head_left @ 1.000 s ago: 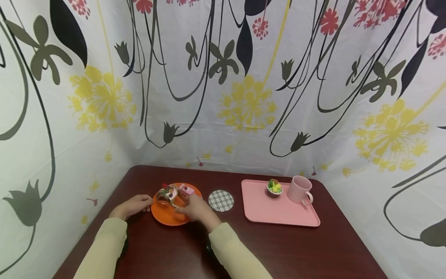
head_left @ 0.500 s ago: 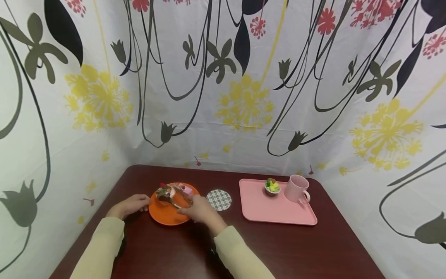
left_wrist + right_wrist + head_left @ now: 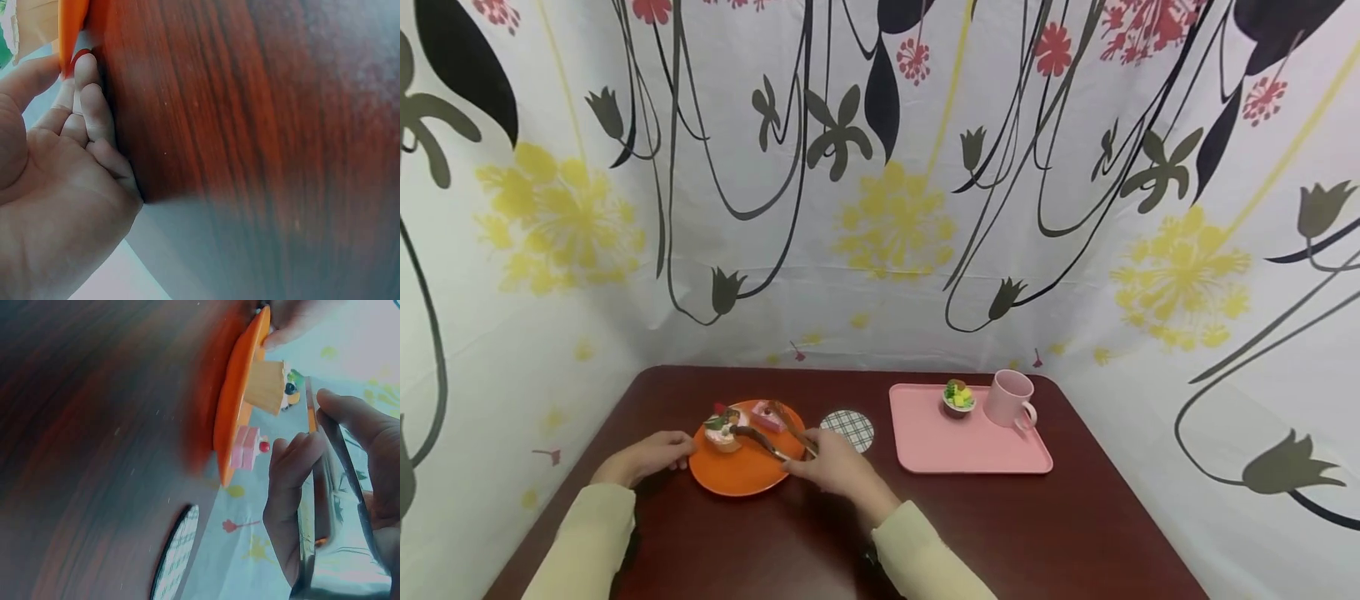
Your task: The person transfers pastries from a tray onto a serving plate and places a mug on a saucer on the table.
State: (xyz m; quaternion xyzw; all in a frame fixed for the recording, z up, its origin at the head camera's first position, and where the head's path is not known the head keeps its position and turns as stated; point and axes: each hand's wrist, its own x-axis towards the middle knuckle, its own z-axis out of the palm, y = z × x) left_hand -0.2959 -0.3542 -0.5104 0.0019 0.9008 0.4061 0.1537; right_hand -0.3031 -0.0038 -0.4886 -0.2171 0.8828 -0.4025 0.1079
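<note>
Left hand (image 3: 657, 452) pinching round orange plate (image 3: 733, 479), left edge; right hand (image 3: 841, 471) gripping metal tongs (image 3: 347, 572), likely aiming; next calls for squeezing tan cupcake (image 3: 723, 437) or pink block cake (image 3: 765, 417).

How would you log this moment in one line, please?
Left hand grips orange plate; right hand holds open tongs; cupcake, pink cake on plate; mug on tray

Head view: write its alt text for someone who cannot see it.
A person's right hand holds spread tongs over an orange plate bearing a topped cake and a pink cake, while the left hand holds the plate's rim. To the right, a plaid coaster and a pink tray with a mug and a small filled cup sit on a dark table.
</note>
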